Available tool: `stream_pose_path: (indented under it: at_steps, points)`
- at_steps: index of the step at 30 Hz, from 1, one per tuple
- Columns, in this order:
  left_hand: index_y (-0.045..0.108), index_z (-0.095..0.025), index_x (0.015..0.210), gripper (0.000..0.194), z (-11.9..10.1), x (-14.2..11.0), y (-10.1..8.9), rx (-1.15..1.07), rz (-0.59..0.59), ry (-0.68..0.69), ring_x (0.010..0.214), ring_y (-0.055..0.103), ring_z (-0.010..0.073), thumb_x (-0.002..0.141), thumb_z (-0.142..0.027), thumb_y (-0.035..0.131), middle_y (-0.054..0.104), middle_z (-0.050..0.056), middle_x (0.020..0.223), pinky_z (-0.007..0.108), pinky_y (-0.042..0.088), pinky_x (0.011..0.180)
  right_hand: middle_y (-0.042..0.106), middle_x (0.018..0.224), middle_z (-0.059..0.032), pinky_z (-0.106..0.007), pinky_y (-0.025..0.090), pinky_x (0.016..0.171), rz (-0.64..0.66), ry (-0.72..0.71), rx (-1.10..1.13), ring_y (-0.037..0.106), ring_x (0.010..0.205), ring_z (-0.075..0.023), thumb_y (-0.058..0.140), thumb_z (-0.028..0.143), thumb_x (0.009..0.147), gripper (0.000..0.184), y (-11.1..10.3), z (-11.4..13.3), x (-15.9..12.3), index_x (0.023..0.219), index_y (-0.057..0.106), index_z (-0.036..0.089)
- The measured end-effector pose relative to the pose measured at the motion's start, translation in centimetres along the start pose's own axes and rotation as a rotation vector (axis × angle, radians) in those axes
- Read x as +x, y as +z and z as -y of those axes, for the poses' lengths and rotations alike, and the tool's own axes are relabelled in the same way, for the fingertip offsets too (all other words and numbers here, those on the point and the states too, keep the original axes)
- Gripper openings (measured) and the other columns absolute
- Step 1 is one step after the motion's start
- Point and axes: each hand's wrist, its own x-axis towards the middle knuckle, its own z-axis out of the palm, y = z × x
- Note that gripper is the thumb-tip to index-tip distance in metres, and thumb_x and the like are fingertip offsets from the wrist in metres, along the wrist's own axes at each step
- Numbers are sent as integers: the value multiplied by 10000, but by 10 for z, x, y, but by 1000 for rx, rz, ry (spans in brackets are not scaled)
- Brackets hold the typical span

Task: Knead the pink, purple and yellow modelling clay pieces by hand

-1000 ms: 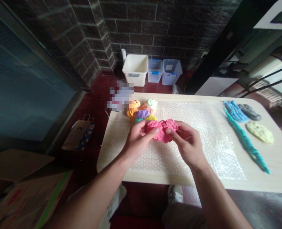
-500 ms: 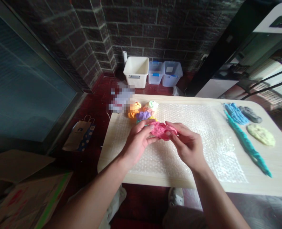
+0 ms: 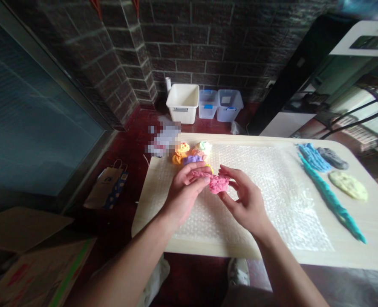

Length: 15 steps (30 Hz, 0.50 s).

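Note:
A pink, lumpy piece that looks knitted or crocheted point(image 3: 219, 184) is held in the air above the table. My left hand point(image 3: 184, 192) pinches its left part between thumb and fingers. My right hand point(image 3: 244, 198) curves around its right end, thumb at the lower edge and fingers partly behind it. Just beyond my left hand lie small soft bundles: an orange one point(image 3: 178, 158), a purple one point(image 3: 191, 159) and a pale green-white one point(image 3: 204, 147). A bit of yellow point(image 3: 210, 167) shows behind my left fingers.
Bubble wrap point(image 3: 255, 170) covers much of the wooden table point(image 3: 361, 217). At the right lie a long teal piece point(image 3: 332, 198), a blue one point(image 3: 313, 157), a grey one point(image 3: 332, 157) and a pale yellow one point(image 3: 348, 184). Bins point(image 3: 182, 117) stand beyond; an open cardboard box point(image 3: 38, 264) is at lower left.
The pink piece has turned, its right end now folded downward. My right hand's fingers have opened wider around it. The whole view has tilted slightly upward.

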Motion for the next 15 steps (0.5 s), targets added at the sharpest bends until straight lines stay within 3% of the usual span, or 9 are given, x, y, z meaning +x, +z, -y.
stream_pose_path:
  at_steps: [5, 9, 12, 15]
  points:
    - [713, -192, 1160, 467, 1, 1, 1, 81, 12, 121, 1240, 650, 259, 715, -71, 789, 724, 84, 1216, 420, 495, 1107, 620, 1442, -141, -463, 605, 1021, 21, 91, 121, 662, 1257, -292, 750, 257, 931, 526, 4, -2, -1, 1432, 593, 282]
    - [702, -193, 1152, 567, 2, 2, 13, 44, 6, 147, 1342, 604, 303, 619, 1, 679, 684, 95, 1330, 453, 473, 1149, 613, 1451, -146, -475, 604, 1015, 24, 123, 239, 695, 1184, -281, 780, 248, 890, 656, 8, -1, -1, 1493, 523, 277]
    - [687, -202, 1144, 621, 2, 0, 24, 13, -4, 166, 1341, 608, 314, 566, 12, 612, 673, 86, 1327, 467, 479, 1144, 629, 1441, -132, -463, 615, 969, 57, 177, 403, 701, 1168, -275, 756, 205, 853, 727, 7, 3, -6, 1520, 485, 301]
    - [681, -206, 1162, 670, 0, -5, 32, 39, 4, 192, 1340, 611, 316, 537, 14, 582, 682, 83, 1307, 473, 472, 1151, 674, 1372, -111, -435, 625, 885, 68, 248, 552, 714, 1090, -258, 725, 203, 825, 667, 2, 11, -11, 1460, 544, 298]
